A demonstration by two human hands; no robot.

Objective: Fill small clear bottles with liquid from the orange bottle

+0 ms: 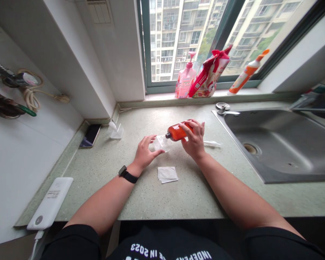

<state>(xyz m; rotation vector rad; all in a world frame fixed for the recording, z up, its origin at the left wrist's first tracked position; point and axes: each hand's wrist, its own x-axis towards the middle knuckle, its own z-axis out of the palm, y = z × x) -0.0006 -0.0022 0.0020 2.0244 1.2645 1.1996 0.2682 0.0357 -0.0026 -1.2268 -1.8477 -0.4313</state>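
Observation:
An orange-red bottle (176, 132) with a dark threaded neck is tilted in my right hand (194, 139), whose fingers wrap round its base end. The neck points left and down, over a small clear plastic container (161, 143). My left hand (147, 150) holds that container between thumb and fingers on the counter. A small stack of white tissues (167, 174) lies flat just in front of it. To the right of my right hand lies a clear plastic item (213, 144), partly hidden by the hand.
A clear pump-topped container (115, 130) and a phone (90, 136) are at the back left. A white power bank (51, 202) lies at the left edge. The steel sink (287, 144) is on the right. Pink bottle (186, 79), red bag (211, 76) and orange-white bottle (244, 77) stand on the sill.

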